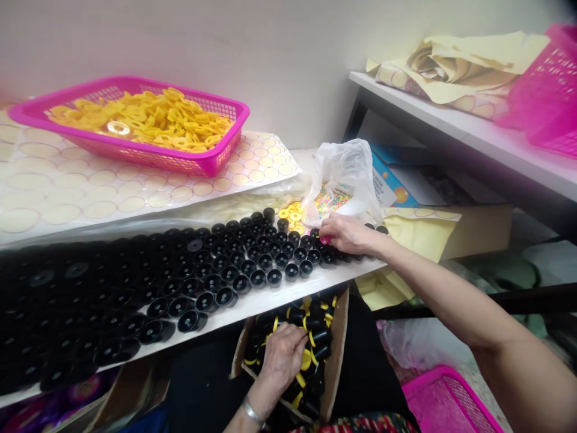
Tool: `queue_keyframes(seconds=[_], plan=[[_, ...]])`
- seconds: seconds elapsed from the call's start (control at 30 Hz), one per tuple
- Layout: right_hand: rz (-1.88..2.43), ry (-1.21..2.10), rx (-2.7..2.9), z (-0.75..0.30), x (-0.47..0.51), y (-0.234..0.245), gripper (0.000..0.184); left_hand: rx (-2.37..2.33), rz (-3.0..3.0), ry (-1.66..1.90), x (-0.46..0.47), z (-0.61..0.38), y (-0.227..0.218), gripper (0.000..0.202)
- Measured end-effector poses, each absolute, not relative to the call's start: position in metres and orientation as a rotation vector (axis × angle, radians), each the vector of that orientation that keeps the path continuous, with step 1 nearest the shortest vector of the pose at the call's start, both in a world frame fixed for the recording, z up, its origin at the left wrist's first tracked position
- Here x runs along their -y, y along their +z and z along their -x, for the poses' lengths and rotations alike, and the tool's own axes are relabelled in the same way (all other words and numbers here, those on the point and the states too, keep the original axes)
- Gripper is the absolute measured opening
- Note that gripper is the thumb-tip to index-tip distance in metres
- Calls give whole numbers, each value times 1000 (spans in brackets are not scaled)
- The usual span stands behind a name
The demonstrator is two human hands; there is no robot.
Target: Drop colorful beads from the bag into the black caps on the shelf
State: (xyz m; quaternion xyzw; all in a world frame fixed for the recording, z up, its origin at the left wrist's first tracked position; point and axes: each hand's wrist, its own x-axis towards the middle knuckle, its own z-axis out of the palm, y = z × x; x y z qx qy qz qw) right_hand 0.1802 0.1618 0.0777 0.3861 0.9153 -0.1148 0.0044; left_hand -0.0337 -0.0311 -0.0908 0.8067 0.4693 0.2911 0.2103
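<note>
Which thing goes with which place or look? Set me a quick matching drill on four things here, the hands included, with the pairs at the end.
Things:
1. Left hand
2. Right hand
3. Bag
4. Bracelet

Places and looks:
A. Whitish, with small coloured beads inside
B. At the right part of the rows of black cups
C. Silvery, around a wrist
D. At the black and yellow pieces in the box

Pairs: 1-D, 2-B, 3-A, 4-C

Pink bit (pixel 325 240) at right hand (pixel 346 233), indistinct
</note>
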Motion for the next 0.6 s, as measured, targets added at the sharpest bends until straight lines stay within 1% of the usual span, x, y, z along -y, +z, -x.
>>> queue_keyframes(seconds=[0.1, 0.23, 0.47, 0.6], plan=[[-1167, -116, -2757, -171, -155, 81, 18, -1303, -2239, 819, 31, 34, -90, 21], [-1093, 10, -2691, -162, -150, 88, 17, -1296, -2237, 809, 31, 34, -90, 21], [-1134, -15, -2666, -170, -157, 96, 18, -1293, -2208, 803, 32, 34, -94, 21], [-1184, -173, -2722, -179, -161, 92, 18, -1282, -2209, 807, 32, 34, -95, 21]])
